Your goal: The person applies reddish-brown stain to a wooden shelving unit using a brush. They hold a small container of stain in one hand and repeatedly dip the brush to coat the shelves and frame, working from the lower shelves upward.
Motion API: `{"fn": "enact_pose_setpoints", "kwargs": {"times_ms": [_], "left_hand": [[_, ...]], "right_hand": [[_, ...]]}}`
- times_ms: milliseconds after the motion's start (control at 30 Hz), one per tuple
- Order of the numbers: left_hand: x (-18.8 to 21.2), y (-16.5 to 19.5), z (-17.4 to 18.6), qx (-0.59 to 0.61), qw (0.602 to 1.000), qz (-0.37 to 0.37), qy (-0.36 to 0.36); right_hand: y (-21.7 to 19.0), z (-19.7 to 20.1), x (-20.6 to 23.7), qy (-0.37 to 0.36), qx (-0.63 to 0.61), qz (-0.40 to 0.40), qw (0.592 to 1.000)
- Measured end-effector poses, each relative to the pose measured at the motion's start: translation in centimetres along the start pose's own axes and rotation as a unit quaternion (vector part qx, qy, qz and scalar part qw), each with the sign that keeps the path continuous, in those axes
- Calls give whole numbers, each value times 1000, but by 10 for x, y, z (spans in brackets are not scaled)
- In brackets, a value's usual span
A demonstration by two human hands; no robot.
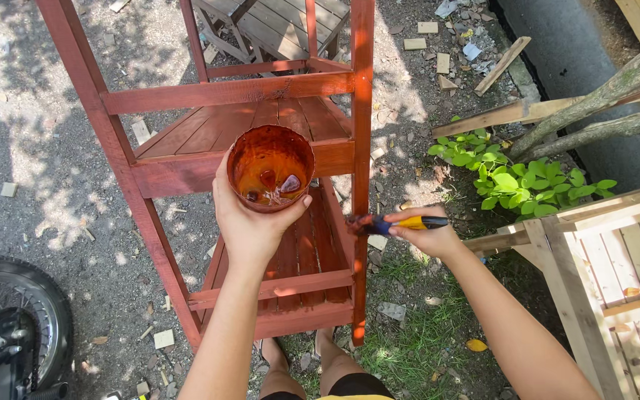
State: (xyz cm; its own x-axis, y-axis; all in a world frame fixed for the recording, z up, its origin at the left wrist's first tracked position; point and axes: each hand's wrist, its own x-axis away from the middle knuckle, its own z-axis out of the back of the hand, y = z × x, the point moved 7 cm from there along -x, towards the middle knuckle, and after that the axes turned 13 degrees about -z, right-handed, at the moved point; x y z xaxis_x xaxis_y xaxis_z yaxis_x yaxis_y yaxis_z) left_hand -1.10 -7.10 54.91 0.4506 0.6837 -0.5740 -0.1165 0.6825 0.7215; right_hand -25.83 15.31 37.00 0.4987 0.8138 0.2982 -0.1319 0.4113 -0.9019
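My left hand cups stain-smeared cup from below, fingers wrapped round it, held over red-brown shelf rack. My right hand pinches yellow-handled brush, bristles touching rack's front post. Unpainted wooden rack at right, motorbike wheel lower left.

cup: round, stain-coated inside and out, red-brown; a shallow pool of stain at the bottom; held mouth up in my left hand, in front of the shelf's middle tier
brush: yellow-and-black handle, bristles loaded dark red; lying level in my right hand, tip touching the front right post
shelf: wooden slat rack, stained red-brown, upright on gravel
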Motion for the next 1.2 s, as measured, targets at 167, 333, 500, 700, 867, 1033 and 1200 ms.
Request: {"fn": "enact_pose_setpoints", "kwargs": {"times_ms": [167, 333, 500, 700, 867, 1033, 1200], "left_hand": [[4, 1, 5, 10, 1000, 12, 0], [6, 2, 10, 20, 1000, 10, 9], [12, -5, 17, 39, 999, 22, 24], [16, -11, 33, 14, 1000, 17, 14], [16, -19, 46, 22, 999, 36, -3], [15, -26, 56, 33, 999, 20, -19], [16, -26, 63, 44, 998, -3, -41]], "right_hand": [[-46, -1, -4, -7, 23, -38, 999], [-115, -48, -7, 130, 110, 192, 966], [-80, -82, 3, 356, 55, 146, 921], [-35, -107, -5, 481, -182, 112, 850], [-46, -135, 4, 488, -40, 125, 863], [-72, -132, 14, 475, 203, 212, 830], [-88, -124, 22, 472, 280, 227, 805]]}}
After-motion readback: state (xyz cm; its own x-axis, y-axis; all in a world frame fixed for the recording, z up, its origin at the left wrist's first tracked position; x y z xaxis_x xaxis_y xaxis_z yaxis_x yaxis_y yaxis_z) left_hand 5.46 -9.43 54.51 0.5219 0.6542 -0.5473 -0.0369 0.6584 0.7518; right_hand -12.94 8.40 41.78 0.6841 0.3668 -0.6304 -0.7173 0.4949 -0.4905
